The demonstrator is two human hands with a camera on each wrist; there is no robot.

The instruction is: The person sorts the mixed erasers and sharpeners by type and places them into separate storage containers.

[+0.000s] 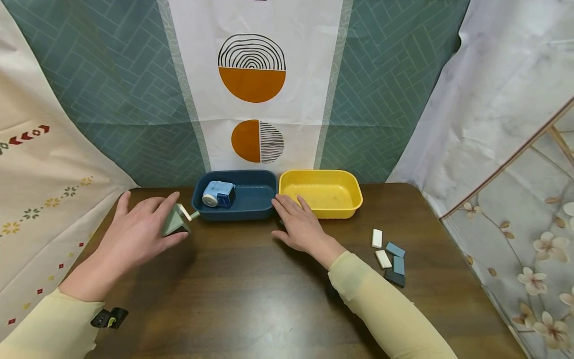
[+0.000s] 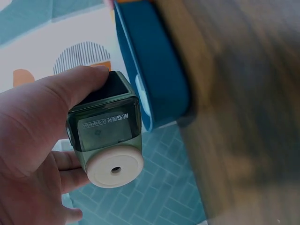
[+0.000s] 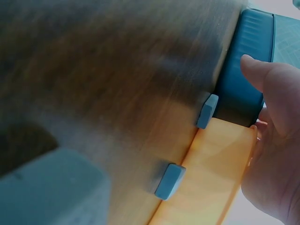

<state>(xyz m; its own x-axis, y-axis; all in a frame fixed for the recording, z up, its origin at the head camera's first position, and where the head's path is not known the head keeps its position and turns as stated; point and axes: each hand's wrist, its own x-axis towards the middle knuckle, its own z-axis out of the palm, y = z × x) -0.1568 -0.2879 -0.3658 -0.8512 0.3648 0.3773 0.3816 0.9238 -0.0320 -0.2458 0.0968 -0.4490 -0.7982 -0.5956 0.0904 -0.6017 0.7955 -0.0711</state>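
Observation:
My left hand [image 1: 139, 229] grips a green crank pencil sharpener [image 2: 105, 124] with a cream round front, thumb on one side and fingers on the other. It is held left of the dark blue tray [image 1: 237, 214]. A light blue pencil sharpener [image 1: 218, 193] lies in that tray's left part. My right hand [image 1: 298, 224] has its fingers extended over the place where the blue tray meets the yellow tray [image 1: 336, 213], fingertips right at the rims. Two blue blocks [image 3: 207, 111] sit along the trays' front in the right wrist view; the hand mostly hides them in the head view.
On the table's right side lie several small blocks: white ones [image 1: 377, 238], blue-grey ones [image 1: 398, 265] and a dark one [image 1: 394, 277]. Both trays stand at the back edge of the brown table [image 1: 251, 289], before a hanging patterned cloth [image 1: 296, 99].

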